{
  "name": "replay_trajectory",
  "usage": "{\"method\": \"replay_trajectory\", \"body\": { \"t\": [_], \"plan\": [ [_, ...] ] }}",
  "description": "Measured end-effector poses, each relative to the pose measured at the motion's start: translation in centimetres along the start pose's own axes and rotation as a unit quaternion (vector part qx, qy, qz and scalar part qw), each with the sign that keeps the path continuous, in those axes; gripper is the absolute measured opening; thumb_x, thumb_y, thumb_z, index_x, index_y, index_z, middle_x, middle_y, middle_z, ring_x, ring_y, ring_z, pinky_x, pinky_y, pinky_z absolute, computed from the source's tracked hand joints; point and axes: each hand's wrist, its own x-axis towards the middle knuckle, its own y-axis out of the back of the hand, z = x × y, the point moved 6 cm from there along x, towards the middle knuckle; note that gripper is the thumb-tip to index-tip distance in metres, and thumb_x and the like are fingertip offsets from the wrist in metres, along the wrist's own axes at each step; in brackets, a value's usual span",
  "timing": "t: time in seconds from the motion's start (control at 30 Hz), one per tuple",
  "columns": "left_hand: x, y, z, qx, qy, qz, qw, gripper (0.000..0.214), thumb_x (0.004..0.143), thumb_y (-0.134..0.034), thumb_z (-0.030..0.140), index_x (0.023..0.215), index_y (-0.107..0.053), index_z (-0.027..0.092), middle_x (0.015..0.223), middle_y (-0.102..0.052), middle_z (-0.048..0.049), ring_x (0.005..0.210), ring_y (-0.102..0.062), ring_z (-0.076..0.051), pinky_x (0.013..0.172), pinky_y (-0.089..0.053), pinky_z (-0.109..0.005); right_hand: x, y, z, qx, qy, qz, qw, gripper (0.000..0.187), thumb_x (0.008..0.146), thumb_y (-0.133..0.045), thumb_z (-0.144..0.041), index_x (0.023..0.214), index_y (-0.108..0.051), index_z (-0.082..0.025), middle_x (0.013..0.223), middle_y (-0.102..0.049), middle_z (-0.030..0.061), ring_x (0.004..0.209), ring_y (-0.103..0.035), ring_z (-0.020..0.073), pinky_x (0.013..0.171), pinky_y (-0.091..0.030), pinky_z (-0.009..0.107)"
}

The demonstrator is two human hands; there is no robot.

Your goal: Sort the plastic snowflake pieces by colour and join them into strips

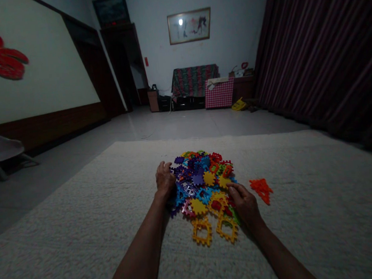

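1. Pile of plastic pcs [199,179] sits mid-mat, b/w both hands; mixed colours, toothed edges.
2. L hand [165,177] at pile's L edge, fingers bent; can't tell if it's grasping anything.
3. R hand [243,200] on pile's R side, fingertips at edge of yellow toothed pc [224,182]; can't tell if it's pinched or just touched.
4. Two yellow sq. frames [202,232] lie at pile's near edge, side by side.
5. Orange pcs [261,190] lie apart, R of pile, near R hand.
6. Pale mat [84,231] under all; tiled floor [134,124] beyond, dk curtain [301,50] at R.
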Motion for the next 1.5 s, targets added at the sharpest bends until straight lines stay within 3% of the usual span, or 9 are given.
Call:
{"method": "replay_trajectory", "body": {
  "t": [0.1, 0.2, 0.4, 0.57, 0.7, 0.93, 1.13, 1.5],
  "plan": [
    [-0.4, -0.3, 1.4, 0.024, -0.054, -0.051, 0.997, 0.036, 0.08, -0.053, 0.015, 0.111, -0.07, 0.021, 0.143, -0.05, -0.0098, 0.136, -0.04, -0.028, 0.109, -0.038, -0.041, 0.0, 0.0, 0.1, 0.008, -0.004, 0.002, 1.0, 0.043, 0.077, -0.058, -0.052, 0.097, -0.071, -0.016, 0.095, -0.072, 0.0104, 0.084, -0.065, 0.0254, 0.075, -0.053, 0.038],
    [-1.0, -0.9, 2.1, 0.053, -0.08, -0.116, 0.989, 0.024, 0.084, -0.057, 0.032, 0.097, -0.075, 0.022, 0.138, -0.055, -0.0097, 0.136, -0.035, -0.034, 0.108, -0.037, -0.047, 0.0, 0.0, 0.2, 0.01, 0.003, 0.009, 1.0, 0.043, 0.076, -0.059, -0.053, 0.096, -0.071, -0.016, 0.094, -0.072, 0.0102, 0.084, -0.065, 0.025, 0.077, -0.052, 0.037],
    [-1.2, -1.9, 1.6, 0.051, -0.075, -0.153, 0.984, 0.025, 0.085, -0.058, 0.039, 0.09, -0.076, 0.022, 0.118, -0.065, -0.0087, 0.12, -0.049, -0.028, 0.101, -0.041, -0.038, 0.1, -0.1, 0.4, 0.013, 0.005, 0.001, 1.0, 0.043, 0.078, -0.059, -0.052, 0.098, -0.071, -0.015, 0.093, -0.072, 0.0099, 0.08, -0.065, 0.0243, 0.072, -0.053, 0.036],
    [-0.9, -2.2, 1.3, 0.021, -0.081, -0.14, 0.987, 0.019, 0.085, -0.061, 0.033, 0.086, -0.075, 0.02, 0.119, -0.066, -0.0091, 0.12, -0.052, -0.025, 0.102, -0.041, -0.034, -0.1, 0.1, 0.1, 0.001, 0.01, 0.006, 1.0, 0.042, 0.078, -0.059, -0.052, 0.095, -0.072, -0.016, 0.092, -0.072, 0.0095, 0.08, -0.064, 0.0242, 0.071, -0.052, 0.035],
    [-0.7, -1.2, 1.4, -0.004, -0.082, -0.09, 0.993, 0.014, 0.084, -0.063, 0.028, 0.089, -0.073, 0.02, 0.124, -0.065, -0.0081, 0.121, -0.053, -0.024, 0.102, -0.041, -0.034, 0.0, 0.1, 0.1, 0.003, 0.005, 0.0, 1.0, 0.043, 0.077, -0.059, -0.053, 0.096, -0.072, -0.017, 0.089, -0.072, 0.0089, 0.077, -0.064, 0.024, 0.07, -0.053, 0.036],
    [0.0, -0.3, 0.3, -0.113, -0.008, -0.043, 0.993, 0.012, 0.083, -0.059, 0.023, 0.087, -0.07, 0.021, 0.087, -0.072, -0.0019, 0.083, -0.065, -0.015, 0.077, -0.047, -0.025, 0.1, 0.2, 0.0, 0.004, 0.007, 0.007, 1.0, 0.044, 0.076, -0.06, -0.055, 0.094, -0.072, -0.016, 0.089, -0.073, 0.0093, 0.077, -0.064, 0.024, 0.07, -0.053, 0.035],
    [0.3, -0.1, 0.6, -0.196, 0.001, 0.026, 0.98, 0.012, 0.08, -0.059, 0.028, 0.082, -0.068, 0.02, 0.083, -0.073, -0.0017, 0.078, -0.066, -0.015, 0.076, -0.049, -0.025, 0.3, 0.2, 0.7, 0.02, -0.014, 0.003, 1.0, 0.047, 0.077, -0.058, -0.056, 0.097, -0.072, -0.016, 0.091, -0.073, 0.0097, 0.08, -0.066, 0.0248, 0.068, -0.054, 0.035],
    [0.3, 0.4, 2.5, -0.277, -0.021, 0.017, 0.96, 0.016, 0.074, -0.059, 0.035, 0.076, -0.066, 0.02, 0.074, -0.071, -0.0001, 0.072, -0.065, -0.015, 0.071, -0.049, -0.024, 0.2, 0.4, 0.9, 0.042, -0.01, 0.017, 0.999, 0.046, 0.081, -0.058, -0.056, 0.101, -0.073, -0.018, 0.095, -0.074, 0.0089, 0.085, -0.067, 0.0249, 0.075, -0.053, 0.036]
  ]
}}
